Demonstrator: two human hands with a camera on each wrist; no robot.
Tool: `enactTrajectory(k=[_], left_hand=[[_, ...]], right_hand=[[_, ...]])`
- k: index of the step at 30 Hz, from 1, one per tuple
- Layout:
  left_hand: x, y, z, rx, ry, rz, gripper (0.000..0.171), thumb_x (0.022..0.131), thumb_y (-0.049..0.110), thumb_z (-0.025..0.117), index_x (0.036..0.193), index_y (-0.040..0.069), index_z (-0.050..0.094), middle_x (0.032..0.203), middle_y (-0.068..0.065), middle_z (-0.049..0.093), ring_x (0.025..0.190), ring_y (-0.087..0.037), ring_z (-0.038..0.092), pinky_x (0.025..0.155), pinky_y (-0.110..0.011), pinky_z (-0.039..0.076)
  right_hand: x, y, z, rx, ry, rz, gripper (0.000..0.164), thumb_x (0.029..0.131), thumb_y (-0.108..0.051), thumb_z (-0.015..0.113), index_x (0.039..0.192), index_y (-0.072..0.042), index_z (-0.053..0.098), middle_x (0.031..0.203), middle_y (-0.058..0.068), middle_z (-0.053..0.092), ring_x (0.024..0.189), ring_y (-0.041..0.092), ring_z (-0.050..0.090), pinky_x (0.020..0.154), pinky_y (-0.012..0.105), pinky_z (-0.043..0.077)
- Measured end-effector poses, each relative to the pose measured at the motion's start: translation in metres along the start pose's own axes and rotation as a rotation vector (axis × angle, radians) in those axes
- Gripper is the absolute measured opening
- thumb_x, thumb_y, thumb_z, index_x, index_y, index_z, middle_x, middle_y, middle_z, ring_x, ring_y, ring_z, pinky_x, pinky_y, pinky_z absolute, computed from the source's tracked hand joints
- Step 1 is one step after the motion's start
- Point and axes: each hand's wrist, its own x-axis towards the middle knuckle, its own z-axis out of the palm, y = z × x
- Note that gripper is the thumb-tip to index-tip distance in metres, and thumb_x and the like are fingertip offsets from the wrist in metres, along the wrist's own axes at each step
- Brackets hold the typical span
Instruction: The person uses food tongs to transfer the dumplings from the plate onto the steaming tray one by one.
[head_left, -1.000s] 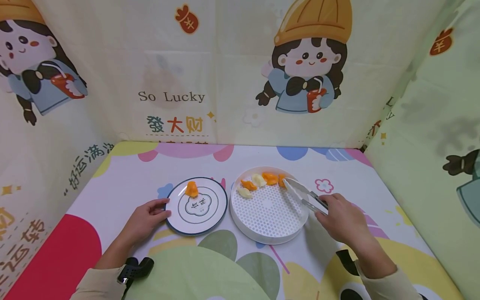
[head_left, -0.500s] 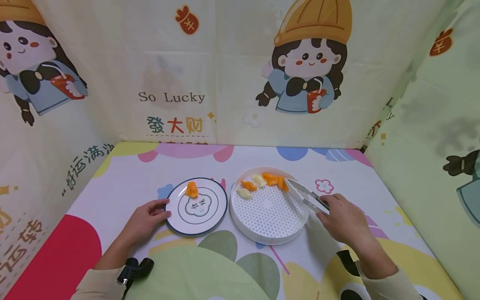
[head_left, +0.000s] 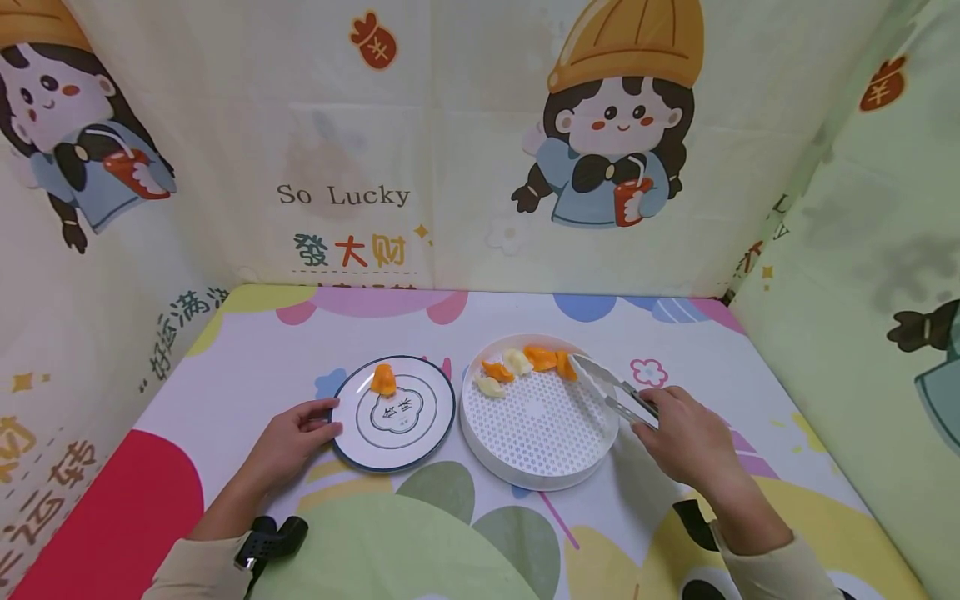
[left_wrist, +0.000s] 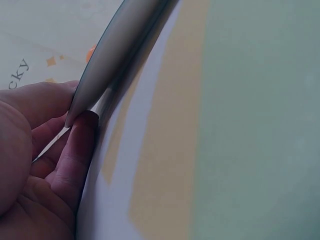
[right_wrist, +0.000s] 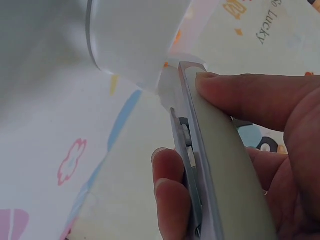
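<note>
My left hand (head_left: pixel 294 437) pinches the left rim of a white plate (head_left: pixel 423 429) with a dark blue edge, thumb and fingers on either side of it in the left wrist view. An orange dumpling (head_left: pixel 383 380) lies on the plate. My right hand (head_left: pixel 686 437) grips metal tongs (head_left: pixel 626 390) with pale handles (right_wrist: pixel 220 150). Their tips reach over the far right of a round white perforated tray (head_left: pixel 536 429), right at an orange dumpling (head_left: pixel 565 366); whether they clasp it I cannot tell. Several orange and whitish dumplings (head_left: pixel 517 361) line the tray's far side.
Plate and tray stand side by side on a table with a colourful printed cloth (head_left: pixel 360 542). A printed curtain (head_left: pixel 465 167) encloses the table at the back and both sides. A black strap device (head_left: pixel 272 540) sits at the left wrist.
The tongs' tips have shifted slightly right, and more of the far-right orange dumpling shows, a little nearer. The left hand and plate have stayed put.
</note>
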Motion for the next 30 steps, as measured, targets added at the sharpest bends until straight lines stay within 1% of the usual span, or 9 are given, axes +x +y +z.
enactTrajectory(k=[6,8,10,14,17,21,22,25,30], left_hand=[[-0.002,0.002,-0.001,0.011,0.004,0.016,0.061,0.096,0.036,0.068,0.144,0.002,0.051,0.133,-0.025,0.058,0.119,-0.039,0.055,0.103,-0.055,0.044],[-0.002,0.002,-0.001,0.013,0.005,0.014,0.061,0.096,0.036,0.068,0.144,0.003,0.051,0.132,-0.025,0.059,0.118,-0.039,0.055,0.103,-0.055,0.044],[-0.002,0.003,-0.001,0.012,0.006,0.012,0.061,0.096,0.036,0.068,0.144,0.003,0.051,0.132,-0.025,0.058,0.118,-0.039,0.055,0.103,-0.055,0.044],[-0.002,0.004,-0.001,0.01,0.008,0.01,0.061,0.096,0.036,0.068,0.144,0.002,0.05,0.133,-0.025,0.057,0.118,-0.039,0.055,0.102,-0.054,0.045],[-0.002,0.004,-0.001,0.009,0.007,0.006,0.061,0.096,0.037,0.068,0.144,0.003,0.05,0.133,-0.025,0.057,0.118,-0.038,0.055,0.102,-0.054,0.045],[-0.002,0.003,-0.001,0.006,0.001,-0.002,0.062,0.096,0.037,0.067,0.145,0.003,0.05,0.135,-0.025,0.056,0.119,-0.038,0.054,0.103,-0.055,0.044],[-0.002,0.003,-0.001,0.005,0.001,-0.005,0.062,0.096,0.037,0.067,0.145,0.004,0.05,0.136,-0.025,0.055,0.12,-0.039,0.053,0.103,-0.055,0.043],[-0.001,0.003,-0.001,0.003,0.001,-0.006,0.061,0.096,0.037,0.067,0.145,0.004,0.049,0.137,-0.025,0.054,0.119,-0.038,0.053,0.103,-0.054,0.044],[-0.001,0.003,-0.001,0.003,0.005,-0.008,0.062,0.096,0.037,0.068,0.145,0.004,0.049,0.135,-0.025,0.055,0.118,-0.037,0.053,0.102,-0.053,0.045]], right_hand=[[-0.001,-0.002,-0.001,0.026,0.048,-0.028,0.051,0.086,-0.022,0.072,0.128,0.005,0.061,0.121,0.029,0.058,0.098,0.043,0.06,0.072,0.057,0.052],[-0.001,-0.004,-0.003,0.033,0.059,-0.038,0.051,0.086,-0.023,0.072,0.128,0.005,0.061,0.121,0.028,0.059,0.095,0.04,0.061,0.069,0.055,0.052],[0.0,-0.007,-0.004,0.041,0.055,-0.043,0.052,0.086,-0.024,0.073,0.128,0.004,0.062,0.121,0.027,0.059,0.089,0.035,0.061,0.065,0.05,0.053],[0.003,-0.02,-0.008,0.063,0.02,-0.048,0.056,0.085,-0.028,0.075,0.129,0.004,0.061,0.123,0.026,0.059,0.08,0.026,0.06,0.06,0.04,0.053],[0.007,-0.033,-0.009,0.08,0.0,-0.065,0.058,0.085,-0.029,0.076,0.131,0.003,0.06,0.126,0.026,0.058,0.08,0.024,0.061,0.061,0.04,0.054],[0.013,-0.049,-0.006,0.099,0.004,-0.108,0.058,0.085,-0.029,0.077,0.132,0.002,0.061,0.127,0.023,0.059,0.08,0.023,0.061,0.063,0.04,0.054],[0.014,-0.053,-0.005,0.105,0.002,-0.118,0.058,0.085,-0.029,0.077,0.132,0.002,0.061,0.127,0.022,0.059,0.08,0.022,0.061,0.062,0.04,0.053],[0.018,-0.066,-0.001,0.11,-0.005,-0.143,0.058,0.084,-0.028,0.077,0.132,0.0,0.061,0.129,0.02,0.058,0.088,0.026,0.063,0.068,0.043,0.055],[0.025,-0.086,0.006,0.09,-0.047,-0.175,0.06,0.084,-0.03,0.079,0.134,-0.003,0.06,0.132,0.017,0.057,0.101,0.033,0.062,0.078,0.048,0.057]])
